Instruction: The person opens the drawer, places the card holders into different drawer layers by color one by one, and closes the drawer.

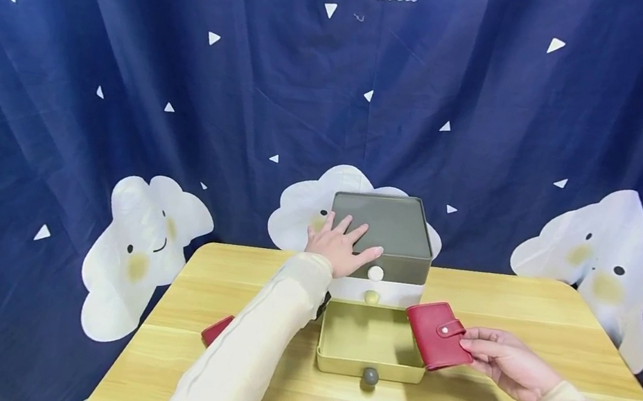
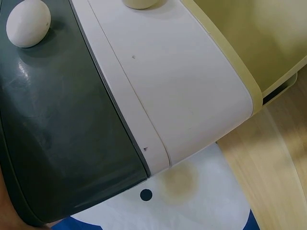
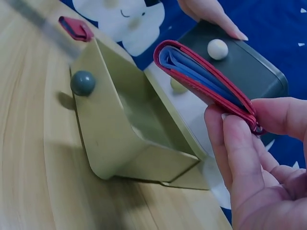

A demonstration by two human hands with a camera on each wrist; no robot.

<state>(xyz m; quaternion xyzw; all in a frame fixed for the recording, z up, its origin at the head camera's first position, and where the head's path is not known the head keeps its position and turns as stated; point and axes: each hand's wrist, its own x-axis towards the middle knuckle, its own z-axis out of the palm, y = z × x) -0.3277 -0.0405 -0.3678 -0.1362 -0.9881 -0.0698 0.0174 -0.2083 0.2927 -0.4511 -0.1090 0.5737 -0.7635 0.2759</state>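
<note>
A small drawer cabinet (image 1: 387, 267) with a dark grey top and a white middle section stands at the table's back. Its bottom yellow drawer (image 1: 355, 367) is pulled out, and the inside that shows is bare. On the cabinet's top my left hand (image 1: 338, 248) rests with spread fingers. Between thumb and fingers my right hand (image 1: 507, 360) pinches a red card wallet (image 1: 433, 334) with a snap strap, held over the drawer's right edge. Blue-tinted sleeves (image 3: 196, 69) show inside the wallet in the right wrist view.
Another red wallet (image 1: 215, 329) lies on the table left of the drawer, partly hidden by my left sleeve. The wooden table (image 1: 154, 377) reaches back to a dark blue curtain (image 1: 265, 79) with clouds. A grey knob (image 1: 371, 376) sticks out from the drawer front.
</note>
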